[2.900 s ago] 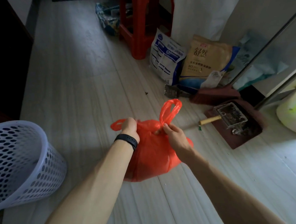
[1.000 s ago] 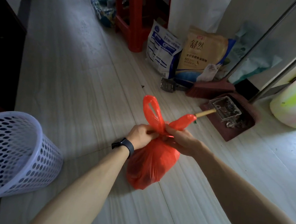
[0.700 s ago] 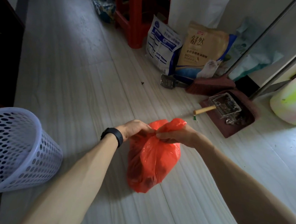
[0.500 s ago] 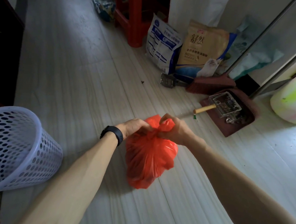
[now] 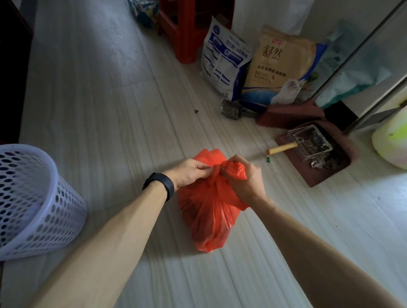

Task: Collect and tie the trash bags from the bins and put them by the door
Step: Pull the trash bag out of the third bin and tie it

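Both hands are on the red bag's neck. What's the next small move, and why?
Probably draw both hands apart to cinch the knot. The left hand pinches one end and the right hand grips the other at the neck of the bag, where the crossing looks bunched, not yet tight.

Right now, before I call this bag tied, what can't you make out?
Head view:
Knot: the left hand and right hand grip the neck of the red bag and cover it; tied or not, cannot tell.
Bag contents: hidden by opaque plastic.
Perforated bin: cut off by the left edge; its bottom is unseen.
Dustpan debris: too dark and small.
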Demonstrator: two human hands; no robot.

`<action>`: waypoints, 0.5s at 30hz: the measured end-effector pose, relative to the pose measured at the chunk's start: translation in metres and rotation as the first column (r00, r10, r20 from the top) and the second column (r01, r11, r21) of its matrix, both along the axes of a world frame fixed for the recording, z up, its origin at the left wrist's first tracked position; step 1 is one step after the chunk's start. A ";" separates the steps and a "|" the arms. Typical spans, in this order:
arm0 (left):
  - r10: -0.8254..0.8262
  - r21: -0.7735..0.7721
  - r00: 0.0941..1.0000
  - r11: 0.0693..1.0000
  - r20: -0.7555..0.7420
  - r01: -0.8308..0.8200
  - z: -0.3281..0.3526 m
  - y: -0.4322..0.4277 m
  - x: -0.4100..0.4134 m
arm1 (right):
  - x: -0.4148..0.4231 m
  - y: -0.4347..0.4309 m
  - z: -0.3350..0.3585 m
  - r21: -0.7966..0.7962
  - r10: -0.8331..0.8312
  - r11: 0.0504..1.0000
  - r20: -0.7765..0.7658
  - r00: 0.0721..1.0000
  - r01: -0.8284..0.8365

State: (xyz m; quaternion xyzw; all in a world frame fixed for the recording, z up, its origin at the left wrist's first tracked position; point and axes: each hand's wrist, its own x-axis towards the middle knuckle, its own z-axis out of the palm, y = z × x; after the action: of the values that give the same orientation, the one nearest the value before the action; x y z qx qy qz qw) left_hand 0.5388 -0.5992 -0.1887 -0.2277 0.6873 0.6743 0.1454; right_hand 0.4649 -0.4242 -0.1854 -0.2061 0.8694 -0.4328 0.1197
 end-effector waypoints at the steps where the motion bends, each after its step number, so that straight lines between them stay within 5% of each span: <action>1: -0.014 -0.081 1.000 0.997 -0.012 0.013 0.000 0.000 -0.001 | 0.000 -0.002 -0.001 0.020 -0.017 1.000 0.009 1.000 0.016; 3: -0.048 -0.344 0.998 0.938 -0.049 0.028 0.000 0.000 -0.004 | -0.003 -0.006 -0.001 0.069 -0.028 0.997 0.045 0.999 0.025; 8: -0.140 -0.879 0.986 0.476 -0.090 -0.012 0.004 -0.003 0.003 | -0.011 -0.008 0.007 0.097 0.010 0.995 0.226 0.974 -0.033; 11: -0.274 -0.974 0.950 0.206 -0.153 -0.097 -0.005 -0.003 0.008 | -0.013 -0.009 0.010 0.110 0.015 0.993 0.248 0.969 -0.044; 15: -0.395 -0.962 0.885 -0.014 -0.246 -0.274 -0.016 -0.008 0.015 | -0.016 -0.006 0.012 0.180 0.017 0.982 0.227 0.974 -0.060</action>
State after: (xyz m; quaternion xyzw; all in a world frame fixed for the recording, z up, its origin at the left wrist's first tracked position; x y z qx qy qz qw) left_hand 0.5542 -0.6069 -0.2050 -0.0639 0.9784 0.0046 -0.1963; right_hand 0.4490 -0.4303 -0.1736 -0.1606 0.8826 -0.3681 0.2444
